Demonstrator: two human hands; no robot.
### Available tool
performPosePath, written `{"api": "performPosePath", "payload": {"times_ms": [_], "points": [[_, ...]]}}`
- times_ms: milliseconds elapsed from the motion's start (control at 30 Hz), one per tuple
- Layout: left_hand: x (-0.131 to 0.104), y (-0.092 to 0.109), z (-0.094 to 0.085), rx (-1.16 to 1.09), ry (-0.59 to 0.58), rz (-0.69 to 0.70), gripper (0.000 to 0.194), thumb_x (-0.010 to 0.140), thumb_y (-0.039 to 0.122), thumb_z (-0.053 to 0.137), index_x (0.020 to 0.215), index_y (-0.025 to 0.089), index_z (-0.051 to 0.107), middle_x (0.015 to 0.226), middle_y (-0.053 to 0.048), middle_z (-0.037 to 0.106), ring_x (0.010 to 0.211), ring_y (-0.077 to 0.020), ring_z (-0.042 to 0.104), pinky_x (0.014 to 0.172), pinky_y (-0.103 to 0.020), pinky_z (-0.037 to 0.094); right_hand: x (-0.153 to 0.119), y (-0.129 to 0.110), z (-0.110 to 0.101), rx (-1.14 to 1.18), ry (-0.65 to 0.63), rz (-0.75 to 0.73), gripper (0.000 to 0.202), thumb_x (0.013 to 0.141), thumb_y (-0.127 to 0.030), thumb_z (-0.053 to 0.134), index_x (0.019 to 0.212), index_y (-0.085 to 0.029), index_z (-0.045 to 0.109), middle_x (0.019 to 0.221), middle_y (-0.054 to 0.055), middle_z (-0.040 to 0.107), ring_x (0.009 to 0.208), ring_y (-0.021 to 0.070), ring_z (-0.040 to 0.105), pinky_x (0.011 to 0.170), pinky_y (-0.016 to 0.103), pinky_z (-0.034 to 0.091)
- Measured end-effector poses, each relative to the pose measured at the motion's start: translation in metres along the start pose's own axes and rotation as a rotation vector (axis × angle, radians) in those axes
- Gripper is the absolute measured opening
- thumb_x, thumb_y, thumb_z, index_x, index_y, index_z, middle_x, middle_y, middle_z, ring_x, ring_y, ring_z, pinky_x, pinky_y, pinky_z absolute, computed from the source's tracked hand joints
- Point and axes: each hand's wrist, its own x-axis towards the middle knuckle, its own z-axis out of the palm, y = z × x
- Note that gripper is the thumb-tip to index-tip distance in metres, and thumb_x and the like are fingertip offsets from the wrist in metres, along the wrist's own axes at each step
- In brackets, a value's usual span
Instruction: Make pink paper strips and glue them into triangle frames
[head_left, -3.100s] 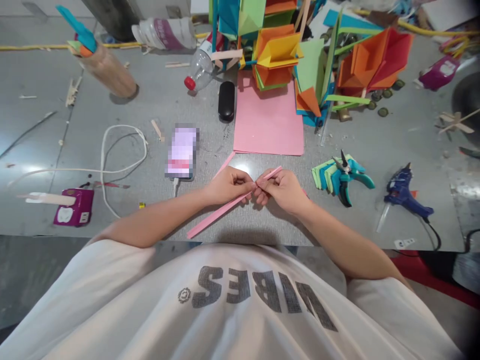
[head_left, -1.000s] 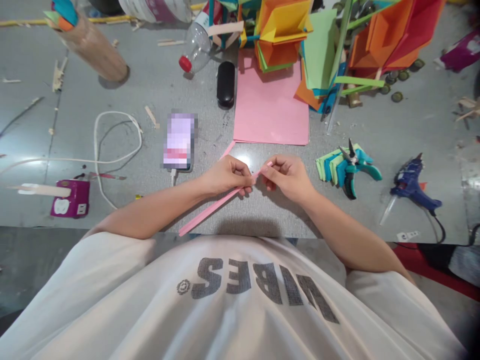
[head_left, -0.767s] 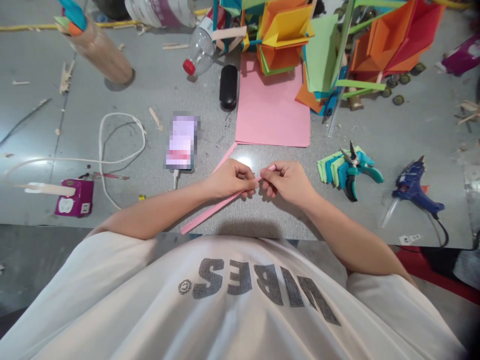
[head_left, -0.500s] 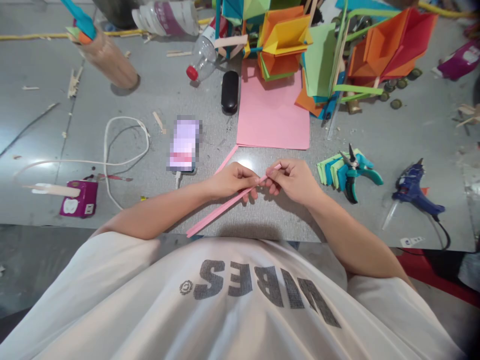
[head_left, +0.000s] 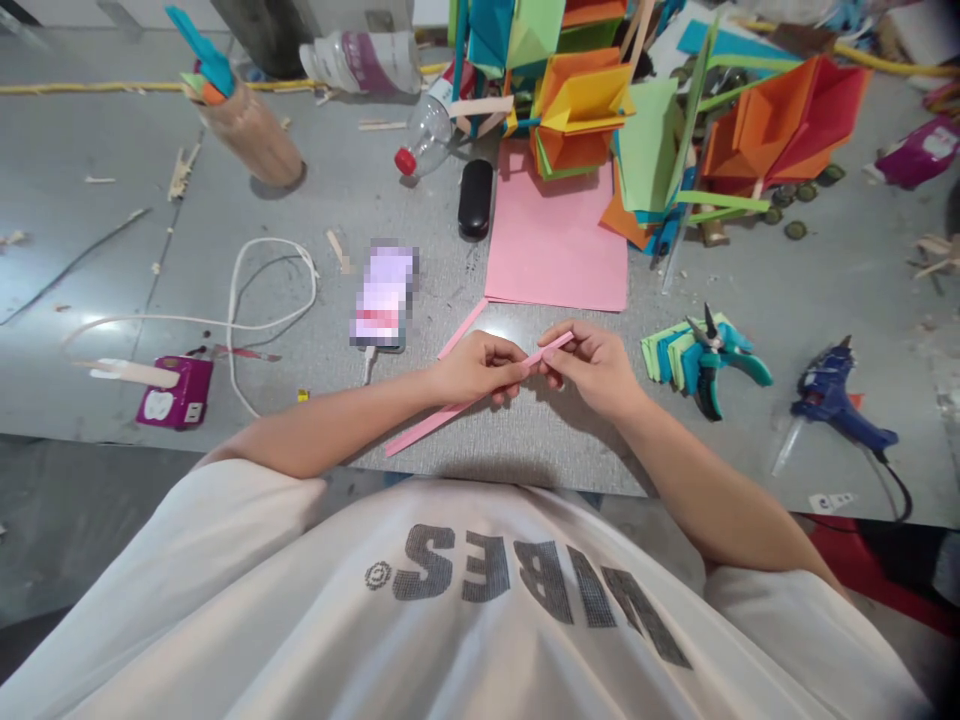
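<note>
Left hand and right hand close together over the near edge of the grey table, fingertips almost touching; both pinch one long pink strip; strip runs slantwise, low end near the table edge by the left forearm, high end poking out past the right fingers; left fingers curled round its middle, right thumb and forefinger nipped on the upper end; a second pink strip lies flat just behind the left hand, reaching up to the pink sheet; phone left of that, cable plugged in; black case beside the sheet's far left corner; folded paper models, orange, green, yellow, teal, at the back; teal pliers on a stack of green pieces right of the right hand; blue glue gun further right; purple plug block far left; white cable looped between it and the phone.
</note>
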Motion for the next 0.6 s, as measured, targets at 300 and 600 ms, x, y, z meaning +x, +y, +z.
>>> {"api": "performPosePath", "payload": {"times_ms": [300, 600], "points": [[-0.005, 0.000, 0.003, 0.135, 0.023, 0.117, 0.025, 0.109, 0.035, 0.070, 0.100, 0.012, 0.076, 0.060, 0.002, 0.066, 0.049, -0.0072, 0.059, 0.051, -0.018, 0.047, 0.004, -0.003, -0.008, 0.056, 0.082, -0.042, 0.030, 0.077, -0.037, 0.094, 0.095, -0.022, 0.075, 0.066, -0.003, 0.073, 0.049, 0.0105, 0.061, 0.046, 0.023, 0.047], [-0.002, -0.001, 0.003, 0.144, 0.024, 0.053, 0.022, 0.110, 0.027, 0.065, 0.096, 0.012, 0.074, 0.068, -0.004, 0.078, 0.051, -0.0086, 0.066, 0.054, -0.019, 0.052, 0.004, -0.001, 0.002, 0.076, 0.112, 0.039, 0.014, 0.073, -0.029, 0.078, 0.082, -0.021, 0.071, 0.060, -0.001, 0.072, 0.044, 0.0105, 0.060, 0.044, 0.022, 0.045]]}}
